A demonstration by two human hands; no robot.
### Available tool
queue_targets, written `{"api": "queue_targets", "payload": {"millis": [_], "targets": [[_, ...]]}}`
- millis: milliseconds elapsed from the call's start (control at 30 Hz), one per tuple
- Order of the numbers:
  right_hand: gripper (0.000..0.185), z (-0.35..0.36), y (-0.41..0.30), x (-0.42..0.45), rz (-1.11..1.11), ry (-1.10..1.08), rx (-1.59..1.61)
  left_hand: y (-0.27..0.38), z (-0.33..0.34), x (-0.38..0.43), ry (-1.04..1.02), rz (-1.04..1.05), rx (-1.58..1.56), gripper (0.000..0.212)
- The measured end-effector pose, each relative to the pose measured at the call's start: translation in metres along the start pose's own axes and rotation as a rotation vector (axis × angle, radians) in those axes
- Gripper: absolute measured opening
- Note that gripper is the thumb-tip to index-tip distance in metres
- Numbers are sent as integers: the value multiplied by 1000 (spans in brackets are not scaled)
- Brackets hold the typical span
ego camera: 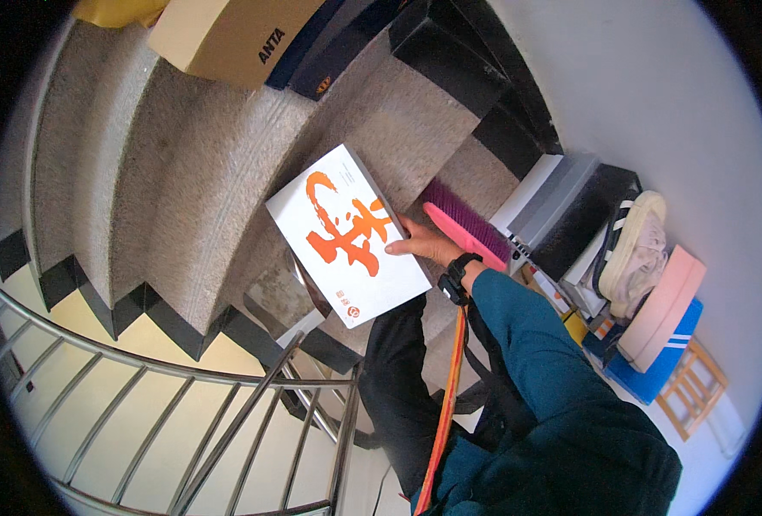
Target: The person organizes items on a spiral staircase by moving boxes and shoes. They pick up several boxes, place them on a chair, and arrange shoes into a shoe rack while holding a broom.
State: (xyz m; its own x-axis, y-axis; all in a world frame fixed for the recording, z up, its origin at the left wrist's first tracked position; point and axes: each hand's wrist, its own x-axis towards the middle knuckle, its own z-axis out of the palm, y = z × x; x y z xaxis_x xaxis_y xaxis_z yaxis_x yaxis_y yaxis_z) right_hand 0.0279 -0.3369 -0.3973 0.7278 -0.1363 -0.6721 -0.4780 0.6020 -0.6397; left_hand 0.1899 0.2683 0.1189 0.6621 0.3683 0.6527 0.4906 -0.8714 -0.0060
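My right hand (423, 242) grips the right edge of a flat white box (349, 284) with orange brush-style characters. The thumb lies on its upper face; the other fingers are mostly hidden at its edge. A black device is strapped to the wrist. Just right of the box and beyond the hand is a pink brush head (461, 232) with purple bristles. Partly under the box's lower left edge shows a shiny metal dustpan-like object (284, 300). An orange and yellow striped strap or shaft (444, 413) runs down from near my wrist. My left hand is out of view.
Curved stone stairs (181, 148) with black edging descend beside a metal railing (194, 378). Cardboard shoe boxes (226, 42) stand at the top. Along the right wall are stacked boxes (549, 200), a white canvas shoe (636, 251), a pink box lid (661, 309) and a wooden rack (690, 387).
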Motion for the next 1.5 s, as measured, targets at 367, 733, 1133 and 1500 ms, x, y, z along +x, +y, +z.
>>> {"api": "queue_targets", "payload": {"millis": [367, 733, 1133, 1500], "targets": [[106, 31, -53, -65, 107, 155, 78, 49, 108, 17, -172, 69, -26, 84], [101, 98, -132, -128, 42, 340, 92, 100, 245, 32, -369, 134, -84, 84], [90, 203, -128, -110, 74, 813, 121, 141, 456, 73, -553, 196, -146, 84], [70, 268, -149, -69, -48, 1400, 445, 267, 679, 125, -698, 273, -150, 84]]}}
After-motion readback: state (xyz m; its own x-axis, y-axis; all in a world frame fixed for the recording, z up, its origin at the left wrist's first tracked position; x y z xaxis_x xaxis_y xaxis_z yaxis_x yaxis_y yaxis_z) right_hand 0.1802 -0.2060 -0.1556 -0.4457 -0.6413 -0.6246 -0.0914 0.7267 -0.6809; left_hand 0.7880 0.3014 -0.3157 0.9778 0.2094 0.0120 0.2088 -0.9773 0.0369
